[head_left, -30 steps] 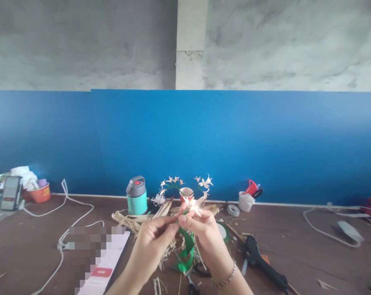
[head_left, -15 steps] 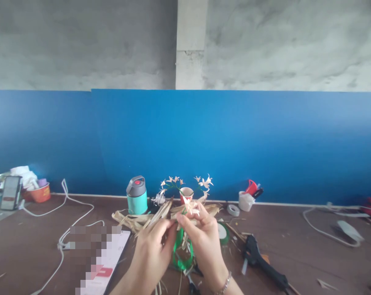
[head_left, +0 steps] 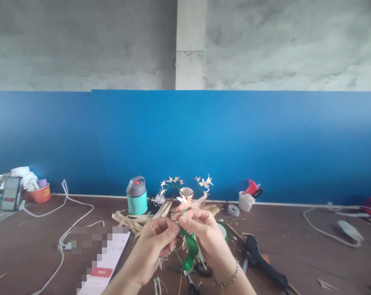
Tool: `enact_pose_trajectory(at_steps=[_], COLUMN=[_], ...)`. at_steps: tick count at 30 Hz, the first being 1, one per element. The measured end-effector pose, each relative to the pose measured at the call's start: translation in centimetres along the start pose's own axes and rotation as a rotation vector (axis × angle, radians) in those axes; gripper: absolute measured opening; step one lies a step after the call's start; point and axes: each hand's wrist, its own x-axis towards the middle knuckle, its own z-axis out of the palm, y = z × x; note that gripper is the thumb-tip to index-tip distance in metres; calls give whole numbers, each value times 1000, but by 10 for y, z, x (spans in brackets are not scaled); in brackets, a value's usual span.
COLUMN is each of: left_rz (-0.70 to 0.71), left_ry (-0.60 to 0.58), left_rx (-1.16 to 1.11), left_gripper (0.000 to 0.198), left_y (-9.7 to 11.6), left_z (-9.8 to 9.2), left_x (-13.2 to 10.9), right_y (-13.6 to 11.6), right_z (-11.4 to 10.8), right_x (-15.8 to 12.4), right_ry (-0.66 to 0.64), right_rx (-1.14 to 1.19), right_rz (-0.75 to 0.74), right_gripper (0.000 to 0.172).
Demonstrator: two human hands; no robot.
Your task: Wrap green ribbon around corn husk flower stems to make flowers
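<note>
My right hand [head_left: 205, 233] pinches the green stem of a small cream-white artificial flower [head_left: 184, 200] between thumb and forefinger, just below its petals. Close against it, my left hand [head_left: 161, 241] is closed with fingertips at the lower stem; the exact grip is partly hidden. A strip of green tape [head_left: 191, 250] hangs in a curl from between the hands. Behind the flower stands a red and white paper cup [head_left: 187, 191], with sprays of similar flowers [head_left: 206, 181] on green stems rising around it. Dried husks [head_left: 132, 221] lie behind my hands.
Scissors [head_left: 193, 284] and scraps lie below my hands. To the right are a black glue gun [head_left: 262, 262], a tape roll [head_left: 233, 210] and a white cup of pens [head_left: 246, 201]. A phone [head_left: 111, 258], a turquoise flask [head_left: 136, 200] and white cables [head_left: 62, 229] lie left.
The flower has tipped and dropped a little to the left. The green tape has gone from a loop to a hanging curl, uncovering the scissors. My right wrist has shifted right.
</note>
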Motion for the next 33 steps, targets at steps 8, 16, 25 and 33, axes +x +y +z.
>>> enact_pose_trajectory(at_steps=[8, 16, 25, 33], left_rz=[299, 628, 71, 63], left_ry=[196, 286, -1, 23], left_rx=[489, 748, 41, 111], left_gripper=[26, 14, 31, 35], left_y=[-8, -19, -10, -13], left_z=[1, -3, -3, 0], left_x=[-2, -1, 5, 7], right_y=[9, 9, 3, 10], right_z=[3, 8, -1, -2], right_x=[1, -3, -3, 2], right_ry=[217, 296, 44, 190], right_rx=[-275, -537, -100, -35], right_rz=[-176, -286, -22, -1], right_gripper=[26, 24, 14, 21])
